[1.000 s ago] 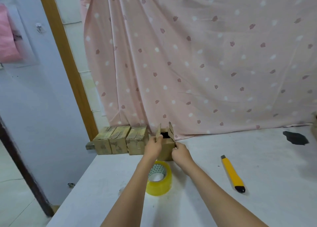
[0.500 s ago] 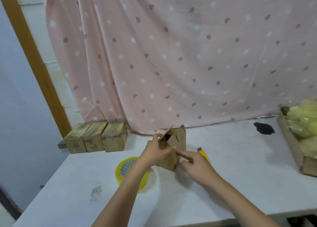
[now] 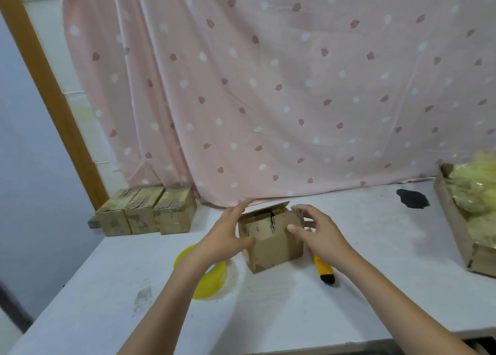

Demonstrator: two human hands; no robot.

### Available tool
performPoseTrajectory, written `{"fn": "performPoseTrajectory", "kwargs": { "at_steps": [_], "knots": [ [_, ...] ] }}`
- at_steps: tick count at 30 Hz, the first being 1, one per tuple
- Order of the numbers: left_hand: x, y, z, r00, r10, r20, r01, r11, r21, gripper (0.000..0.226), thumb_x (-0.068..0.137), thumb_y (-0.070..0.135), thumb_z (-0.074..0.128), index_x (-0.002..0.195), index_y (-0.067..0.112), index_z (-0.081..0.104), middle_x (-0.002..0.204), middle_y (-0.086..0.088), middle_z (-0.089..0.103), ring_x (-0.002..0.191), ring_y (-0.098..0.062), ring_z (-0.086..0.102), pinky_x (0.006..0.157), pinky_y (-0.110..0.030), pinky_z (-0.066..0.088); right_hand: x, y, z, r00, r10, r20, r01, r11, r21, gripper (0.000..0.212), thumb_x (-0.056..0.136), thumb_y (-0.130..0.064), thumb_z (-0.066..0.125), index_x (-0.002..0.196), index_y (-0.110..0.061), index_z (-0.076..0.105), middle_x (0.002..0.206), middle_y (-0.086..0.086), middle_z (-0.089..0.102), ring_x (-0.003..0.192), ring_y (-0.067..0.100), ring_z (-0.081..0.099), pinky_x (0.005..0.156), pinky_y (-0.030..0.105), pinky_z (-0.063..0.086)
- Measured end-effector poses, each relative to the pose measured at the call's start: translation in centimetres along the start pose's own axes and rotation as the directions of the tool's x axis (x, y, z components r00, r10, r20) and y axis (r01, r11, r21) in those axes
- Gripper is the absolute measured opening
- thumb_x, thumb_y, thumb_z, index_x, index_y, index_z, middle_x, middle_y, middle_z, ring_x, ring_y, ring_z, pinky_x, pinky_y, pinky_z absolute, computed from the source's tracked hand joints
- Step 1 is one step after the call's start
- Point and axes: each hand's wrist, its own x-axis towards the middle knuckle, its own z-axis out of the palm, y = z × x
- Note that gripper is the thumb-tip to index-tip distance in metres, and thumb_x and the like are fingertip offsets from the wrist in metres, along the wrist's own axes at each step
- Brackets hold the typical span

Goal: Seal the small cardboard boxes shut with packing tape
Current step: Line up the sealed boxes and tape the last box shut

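A small cardboard box (image 3: 273, 243) stands on the white table (image 3: 375, 287) in front of me, its top flaps folded nearly flat with one back flap still raised. My left hand (image 3: 224, 237) holds its left side, thumb on the front face. My right hand (image 3: 315, 232) grips its right side with fingers curled over the top flap. A yellow roll of packing tape (image 3: 210, 276) lies flat just left of the box, partly under my left forearm. Three more small boxes (image 3: 146, 211) stand in a row at the table's back left.
A yellow utility knife (image 3: 323, 270) lies right of the box, partly under my right wrist. An open cardboard tray (image 3: 456, 225) with yellow plastic-wrapped goods sits at the right edge. A black scrap (image 3: 412, 198) lies near the pink curtain (image 3: 268, 86) behind.
The box has been pulled away from the row toward me and turned upright. Its standing flaps have been folded down by both hands.
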Motion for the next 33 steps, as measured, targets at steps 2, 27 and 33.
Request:
{"fn": "performPoseTrajectory", "kwargs": {
  "at_steps": [2,27,33],
  "knots": [
    [-0.8,0.4,1.0,0.993,0.057,-0.101,-0.053,0.998,0.043,0.07,0.088,0.028,0.071,0.145,0.048,0.037,0.139,0.014,0.038,0.118,-0.002,0.047,0.089,-0.001,0.033,0.1,0.2,0.3,0.998,-0.033,-0.048,0.033,0.999,0.005,0.025,0.088,-0.032,0.07,0.111,-0.034,0.061,0.114,-0.018,0.063,0.108,0.003,0.058,0.094,0.031,0.05],
    [-1.7,-1.0,3.1,0.953,0.137,-0.271,-0.122,0.99,0.07,0.052,0.093,0.02,0.068,0.137,0.04,0.049,0.147,0.018,0.026,0.093,-0.006,0.054,0.077,0.001,0.034,-0.9,0.1,5.0,0.807,-0.588,-0.062,0.372,0.587,-0.719,0.02,0.073,-0.011,0.085,0.092,-0.012,0.077,0.097,0.0,0.074,0.099,0.018,0.069,0.095,0.032,0.048],
    [-2.0,-1.1,4.1,0.928,0.292,-0.231,-0.24,0.943,0.23,0.061,0.096,0.011,0.061,0.149,0.036,0.043,0.165,0.018,0.01,0.146,0.004,0.021,0.107,-0.011,0.028,-0.8,0.4,4.1,0.922,-0.386,0.037,0.315,0.689,-0.653,0.037,0.097,-0.036,0.057,0.131,-0.022,0.062,0.139,-0.008,0.056,0.137,0.012,0.045,0.105,0.027,0.04]
  ]
}}
